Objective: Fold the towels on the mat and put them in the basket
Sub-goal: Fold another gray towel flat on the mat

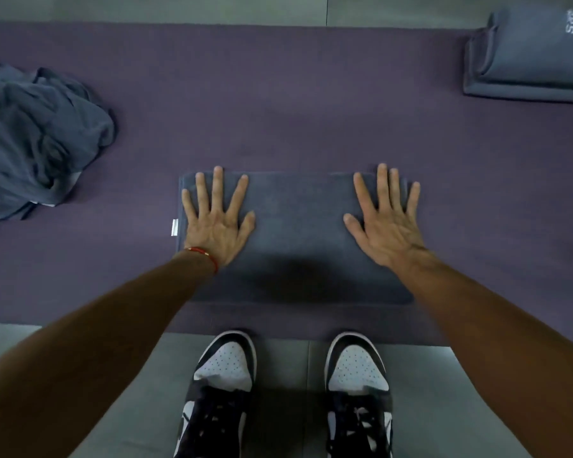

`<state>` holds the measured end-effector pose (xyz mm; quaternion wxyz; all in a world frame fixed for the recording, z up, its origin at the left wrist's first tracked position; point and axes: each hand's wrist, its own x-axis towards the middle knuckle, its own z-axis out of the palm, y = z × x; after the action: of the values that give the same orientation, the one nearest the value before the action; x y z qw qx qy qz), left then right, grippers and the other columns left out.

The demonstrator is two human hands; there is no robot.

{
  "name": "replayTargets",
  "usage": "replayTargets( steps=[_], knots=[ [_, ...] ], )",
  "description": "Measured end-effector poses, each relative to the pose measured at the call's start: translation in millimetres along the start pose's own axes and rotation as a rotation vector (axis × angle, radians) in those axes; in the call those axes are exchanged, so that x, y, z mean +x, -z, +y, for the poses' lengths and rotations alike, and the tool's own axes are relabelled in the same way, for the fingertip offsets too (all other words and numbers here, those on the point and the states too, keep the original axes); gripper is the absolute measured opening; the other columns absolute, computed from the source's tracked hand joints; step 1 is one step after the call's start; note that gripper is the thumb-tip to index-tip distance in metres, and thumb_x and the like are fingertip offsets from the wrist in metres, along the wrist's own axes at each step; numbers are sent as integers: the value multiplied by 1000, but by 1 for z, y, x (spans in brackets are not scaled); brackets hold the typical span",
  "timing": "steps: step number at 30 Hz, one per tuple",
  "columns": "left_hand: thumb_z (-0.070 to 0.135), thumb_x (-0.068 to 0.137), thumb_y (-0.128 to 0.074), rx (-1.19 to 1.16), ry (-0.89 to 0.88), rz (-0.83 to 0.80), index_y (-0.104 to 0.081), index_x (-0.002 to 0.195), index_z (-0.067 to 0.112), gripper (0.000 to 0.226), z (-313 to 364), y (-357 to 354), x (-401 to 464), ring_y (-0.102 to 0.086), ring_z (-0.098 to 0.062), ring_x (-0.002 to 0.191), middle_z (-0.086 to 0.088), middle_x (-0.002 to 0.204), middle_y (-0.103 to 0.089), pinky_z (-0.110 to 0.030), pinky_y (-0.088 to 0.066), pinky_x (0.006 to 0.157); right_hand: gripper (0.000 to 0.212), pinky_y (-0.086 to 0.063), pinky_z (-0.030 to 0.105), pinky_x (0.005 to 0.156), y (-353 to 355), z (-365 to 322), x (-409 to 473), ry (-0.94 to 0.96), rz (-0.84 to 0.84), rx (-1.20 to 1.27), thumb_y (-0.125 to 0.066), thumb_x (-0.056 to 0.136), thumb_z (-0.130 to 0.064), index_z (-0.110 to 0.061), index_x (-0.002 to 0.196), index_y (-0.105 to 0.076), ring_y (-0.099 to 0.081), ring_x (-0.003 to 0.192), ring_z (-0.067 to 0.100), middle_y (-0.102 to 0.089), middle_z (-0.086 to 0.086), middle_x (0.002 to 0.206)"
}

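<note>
grey folded towel (298, 226) lengthwise left-right

Dim, soft overhead light; dark head shadow on the folded towel (298, 239); wide-angle bowing at edges.

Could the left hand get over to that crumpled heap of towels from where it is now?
Probably yes. The left hand lies flat on the folded towel, holding nothing, and only bare mat lies between it and the crumpled heap.

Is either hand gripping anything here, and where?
Nothing is held. The left hand and right hand lie flat, fingers spread, on the folded towel, near its two ends.
</note>
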<state>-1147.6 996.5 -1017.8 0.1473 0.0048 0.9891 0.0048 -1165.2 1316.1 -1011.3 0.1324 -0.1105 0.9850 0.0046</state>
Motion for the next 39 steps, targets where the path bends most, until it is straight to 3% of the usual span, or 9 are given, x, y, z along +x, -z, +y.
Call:
replayTargets(
  steps=[6,10,14,18,21,27,33,35,39],
  knots=[
    [60,97,-16,43,-36,37,4,157,31,70,-5,0,-4,7,-42,149,-14,165,5,-68,-5,115,80,-5,63,120,2,3,2,2,-6,-5,-27,95,-61,-22,161,-4,7,153,38,6,22,165],
    [53,90,-35,-58,-15,86,-22,155,28,71,0,10,3,-13,-43,147,-14,160,-21,-67,-12,114,77,-5,65,119,18,-10,11,-51,23,-32,-33,92,-58,-19,158,-22,-21,148,43,-23,26,159],
    [34,85,-45,-22,19,240,-47,135,21,52,-23,37,34,-48,-35,114,-10,126,-51,-56,-37,96,49,-42,52,99,47,-3,44,-60,121,52,-45,93,-41,-20,137,-50,-52,118,36,-56,11,128],
    [39,74,-62,-165,12,-101,-55,112,21,43,-53,65,65,-56,-39,106,-12,111,-59,-51,-47,91,37,-44,41,97,65,30,56,-74,-77,214,-61,91,-36,-19,124,-56,-54,117,34,-59,11,120],
    [55,73,-59,-40,-72,-347,-53,89,23,37,-63,84,81,-58,-34,99,-11,103,-65,-41,-50,88,28,-40,30,93,67,48,59,-62,-215,342,-69,90,-37,-20,111,-63,-52,114,27,-52,4,109],
    [39,87,-71,-145,-167,-614,-61,84,23,20,-89,137,112,-60,-15,80,7,84,-65,-28,-42,78,19,-39,28,78,91,67,74,-17,-105,426,-70,90,-42,-26,99,-64,-56,88,19,-63,-5,94],
    [24,88,-70,-183,-39,-211,-65,107,9,25,-67,141,156,-59,-34,101,-13,104,-63,-38,-45,88,23,-48,31,79,116,72,128,-102,101,490,-76,85,-36,-20,101,-73,-65,91,22,-69,2,91],
    [22,78,-62,-187,18,12,-62,118,11,41,-46,129,155,-52,-39,114,-19,120,-58,-45,-45,92,28,-49,42,92,109,61,137,-123,173,341,-70,88,-32,-20,113,-69,-61,108,31,-68,9,111],
    [36,85,-49,-99,-45,279,-46,140,24,57,17,94,122,-25,-40,143,-15,154,-32,-57,-29,108,53,-18,59,117,77,7,127,-12,288,78,-48,95,-35,-18,145,-45,-31,144,35,-34,13,156]
  ],
)
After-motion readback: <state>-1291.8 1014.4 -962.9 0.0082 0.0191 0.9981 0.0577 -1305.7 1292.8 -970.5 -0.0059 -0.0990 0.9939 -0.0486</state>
